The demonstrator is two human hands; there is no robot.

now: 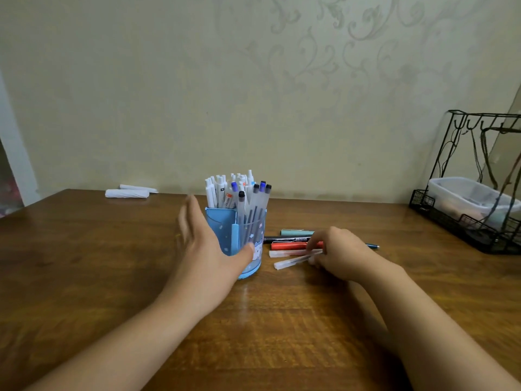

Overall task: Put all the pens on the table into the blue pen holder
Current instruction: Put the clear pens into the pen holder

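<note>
A brown wooden table [84, 263] stands by a pale wall [169, 94] with swirly patterns. Two white paper rolls [127, 193] lie at the far left edge. On the right, a black wire rack [451, 221] holds a clear plastic box [462, 193]

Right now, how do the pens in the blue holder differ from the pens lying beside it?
The pens in the blue holder stand nearly upright and packed close; the pens on the table lie flat, side by side. Those in the blue pen holder are mostly white or frosted; the loose ones include a red pen and a teal one. Both groups are capped.
</note>
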